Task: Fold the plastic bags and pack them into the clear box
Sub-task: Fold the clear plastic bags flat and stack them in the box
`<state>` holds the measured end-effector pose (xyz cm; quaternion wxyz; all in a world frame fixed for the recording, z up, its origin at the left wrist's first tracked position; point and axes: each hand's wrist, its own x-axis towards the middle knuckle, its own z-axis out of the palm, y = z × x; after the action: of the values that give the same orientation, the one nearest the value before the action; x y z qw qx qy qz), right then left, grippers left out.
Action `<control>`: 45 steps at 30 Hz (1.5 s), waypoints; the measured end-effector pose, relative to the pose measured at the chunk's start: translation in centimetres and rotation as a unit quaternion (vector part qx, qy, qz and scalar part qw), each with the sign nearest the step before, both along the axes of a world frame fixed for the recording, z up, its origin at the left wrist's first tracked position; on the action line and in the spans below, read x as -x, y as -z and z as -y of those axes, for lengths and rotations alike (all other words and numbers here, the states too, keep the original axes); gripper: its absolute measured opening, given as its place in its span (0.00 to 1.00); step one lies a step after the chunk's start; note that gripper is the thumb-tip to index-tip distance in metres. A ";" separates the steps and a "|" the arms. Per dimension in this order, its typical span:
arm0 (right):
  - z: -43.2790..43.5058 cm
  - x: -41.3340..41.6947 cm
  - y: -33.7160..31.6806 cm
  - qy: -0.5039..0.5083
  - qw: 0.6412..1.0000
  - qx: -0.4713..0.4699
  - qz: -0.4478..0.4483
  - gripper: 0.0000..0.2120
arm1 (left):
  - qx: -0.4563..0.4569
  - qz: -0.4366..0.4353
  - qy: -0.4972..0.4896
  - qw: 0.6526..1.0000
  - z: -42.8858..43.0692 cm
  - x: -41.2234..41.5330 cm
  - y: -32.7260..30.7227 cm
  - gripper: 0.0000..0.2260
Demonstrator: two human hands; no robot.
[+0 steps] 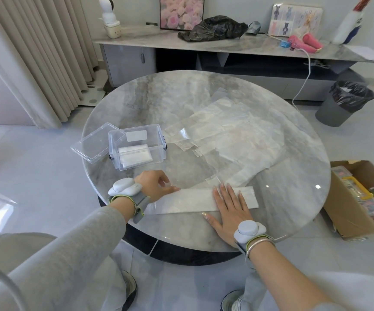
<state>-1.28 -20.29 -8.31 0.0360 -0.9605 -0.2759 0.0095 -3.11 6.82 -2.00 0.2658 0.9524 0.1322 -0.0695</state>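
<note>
One folded white bag [134, 157] lies in the clear rectangular plastic box [157, 140], with the clear lid [92, 144] off beside it. I judge a second is mid-fold: a long translucent plastic strip [192, 202] at the table's near edge. My left hand [152, 184] pinches its end and my right hand [228, 209] presses it flat, fingers straight. Several loose bags [226, 135] remain behind. I can read nothing on the box's white label [136, 135].
</note>
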 end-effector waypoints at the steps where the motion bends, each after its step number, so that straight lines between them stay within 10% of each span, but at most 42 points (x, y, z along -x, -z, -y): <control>1: 0.1 -0.1 0.0 -0.004 1.000 0.005 -0.005 0.42 | 0.006 -0.013 -0.006 1.000 -0.1 -0.1 -0.1 0.20; 21: -1.8 0.1 -5.0 0.004 0.992 -0.096 0.077 0.32 | 0.118 0.076 -0.091 0.986 0.4 2.3 -0.6 0.06; 30: -3.2 2.1 -5.4 -0.055 0.994 -0.080 0.046 0.34 | 0.373 0.039 -0.328 0.867 3.0 3.2 0.7 0.06; 45: -2.9 4.1 -4.9 -0.144 0.962 -0.227 0.044 0.26 | 0.593 -0.045 -0.329 0.733 6.8 2.7 -0.3 0.04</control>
<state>-5.41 -17.39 -3.40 0.2391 -0.8768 -0.4071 -0.0909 -5.84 -0.02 -1.72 0.7770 0.4942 0.3807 -0.0849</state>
